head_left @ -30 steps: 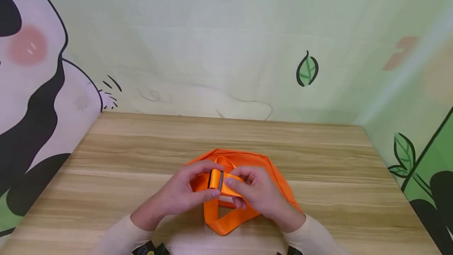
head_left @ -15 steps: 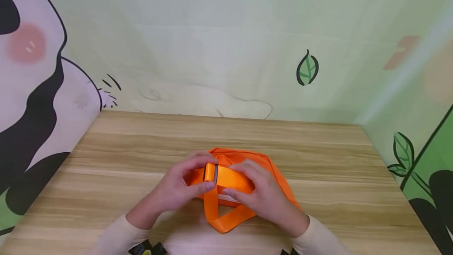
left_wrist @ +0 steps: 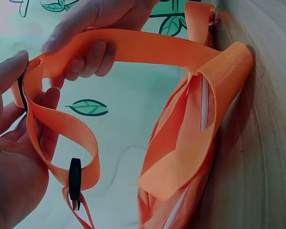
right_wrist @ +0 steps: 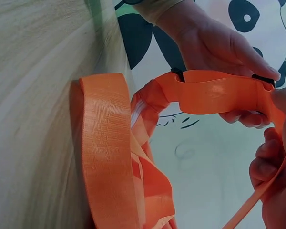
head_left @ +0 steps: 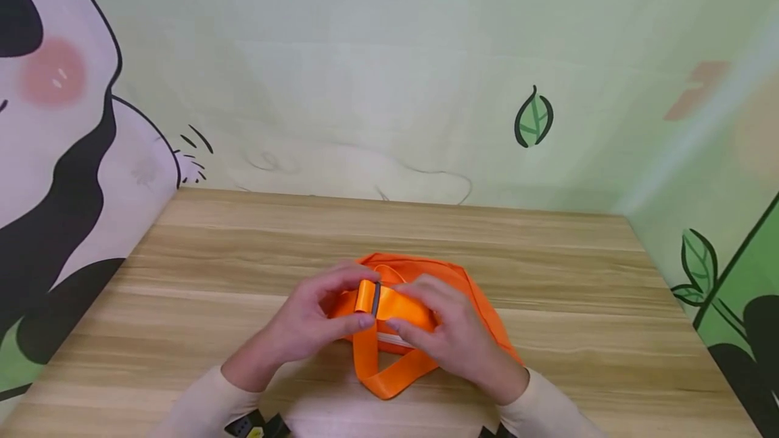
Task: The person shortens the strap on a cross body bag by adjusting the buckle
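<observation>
Orange bag (head_left: 450, 274) lies on the wood-grain worktop (head_left: 243, 249), a white zipper (head_left: 394, 339) on the side nearest us. We find the left hand (head_left: 304, 313) pinching a dark buckle (head_left: 376, 299) between thumb and fingers; the right hand (head_left: 459, 338) grips the orange strap (head_left: 404, 308) just beside it. Both hands are off the worktop, near each other. From the left wrist we note a second, black buckle (left_wrist: 75, 179) on the loop below. Behind: pale green wall (head_left: 304, 53), printed leaf (head_left: 533, 119).
</observation>
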Available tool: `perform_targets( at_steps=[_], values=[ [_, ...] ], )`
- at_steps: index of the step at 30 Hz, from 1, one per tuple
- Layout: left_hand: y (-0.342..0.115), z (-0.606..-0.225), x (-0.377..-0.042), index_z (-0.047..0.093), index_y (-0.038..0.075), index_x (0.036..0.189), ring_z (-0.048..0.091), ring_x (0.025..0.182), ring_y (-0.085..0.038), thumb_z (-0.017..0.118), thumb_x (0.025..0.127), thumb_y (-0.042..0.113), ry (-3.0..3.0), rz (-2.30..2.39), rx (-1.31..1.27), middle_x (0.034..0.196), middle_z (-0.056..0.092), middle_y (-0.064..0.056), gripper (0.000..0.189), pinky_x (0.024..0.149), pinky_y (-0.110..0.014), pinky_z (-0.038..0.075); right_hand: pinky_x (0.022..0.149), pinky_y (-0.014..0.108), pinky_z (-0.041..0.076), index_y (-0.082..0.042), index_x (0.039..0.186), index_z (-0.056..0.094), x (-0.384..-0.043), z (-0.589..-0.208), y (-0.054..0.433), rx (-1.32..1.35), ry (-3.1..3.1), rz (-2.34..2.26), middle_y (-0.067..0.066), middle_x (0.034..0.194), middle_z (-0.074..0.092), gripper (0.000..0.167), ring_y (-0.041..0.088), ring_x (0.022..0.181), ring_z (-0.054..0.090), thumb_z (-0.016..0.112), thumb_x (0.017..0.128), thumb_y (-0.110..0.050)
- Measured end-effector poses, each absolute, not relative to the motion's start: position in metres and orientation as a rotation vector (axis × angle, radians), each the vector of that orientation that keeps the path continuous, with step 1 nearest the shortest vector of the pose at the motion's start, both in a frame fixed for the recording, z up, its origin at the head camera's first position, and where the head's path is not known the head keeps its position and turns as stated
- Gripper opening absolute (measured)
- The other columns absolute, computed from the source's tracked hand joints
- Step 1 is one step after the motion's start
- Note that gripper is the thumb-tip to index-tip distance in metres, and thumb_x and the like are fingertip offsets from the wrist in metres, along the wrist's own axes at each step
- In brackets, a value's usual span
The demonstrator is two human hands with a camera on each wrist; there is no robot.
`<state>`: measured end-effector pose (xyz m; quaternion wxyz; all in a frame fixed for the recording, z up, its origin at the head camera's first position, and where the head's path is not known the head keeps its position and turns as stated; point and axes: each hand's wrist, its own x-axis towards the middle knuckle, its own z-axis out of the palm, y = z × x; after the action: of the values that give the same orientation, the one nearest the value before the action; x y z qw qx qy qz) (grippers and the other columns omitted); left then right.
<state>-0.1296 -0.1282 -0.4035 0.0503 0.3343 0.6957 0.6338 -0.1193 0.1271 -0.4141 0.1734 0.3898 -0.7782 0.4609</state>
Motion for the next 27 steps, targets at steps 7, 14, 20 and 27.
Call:
perform_targets(
  at_steps=[7,14,20,27],
  values=[
    [-0.127,-0.401,-0.128,0.069,0.01,0.136,0.07,0.103,-0.02,0.08,0.097,0.005,2.188,1.87,0.966,0.13,0.068,-0.013,0.04,0.085,-0.03,0.065,0.063,0.016,0.055,-0.003,0.125,0.074,-0.119,-0.416,0.125,1.12,-2.122,1.27,0.009,0.1,0.069,0.034,0.013,0.078,0.06,0.077,0.103,-0.028],
    [-0.125,-0.399,-0.126,0.069,0.012,0.135,0.071,0.098,-0.02,0.08,0.097,0.009,2.226,1.823,0.938,0.125,0.07,-0.011,0.039,0.083,-0.031,0.065,0.064,0.013,0.053,-0.003,0.124,0.075,-0.119,-0.415,0.122,1.108,-2.102,1.219,0.007,0.097,0.069,0.04,0.012,0.075,0.06,0.067,0.108,-0.039],
    [-0.127,-0.401,-0.126,0.069,0.007,0.135,0.072,0.101,-0.02,0.08,0.097,0.005,2.175,1.864,0.971,0.129,0.07,-0.016,0.04,0.087,-0.031,0.065,0.061,0.014,0.05,-0.004,0.122,0.077,-0.116,-0.411,0.12,1.096,-2.203,1.283,0.003,0.096,0.068,0.028,0.009,0.074,0.056,0.08,0.1,-0.022],
    [-0.127,-0.397,-0.126,0.07,0.007,0.135,0.073,0.099,-0.02,0.082,0.095,0.006,2.19,1.841,0.91,0.127,0.072,-0.014,0.042,0.085,-0.031,0.065,0.059,0.017,0.052,-0.004,0.122,0.078,-0.113,-0.405,0.118,1.067,-2.312,1.308,0.002,0.096,0.066,0.031,0.005,0.075,0.054,0.085,0.093,-0.01]
  ],
)
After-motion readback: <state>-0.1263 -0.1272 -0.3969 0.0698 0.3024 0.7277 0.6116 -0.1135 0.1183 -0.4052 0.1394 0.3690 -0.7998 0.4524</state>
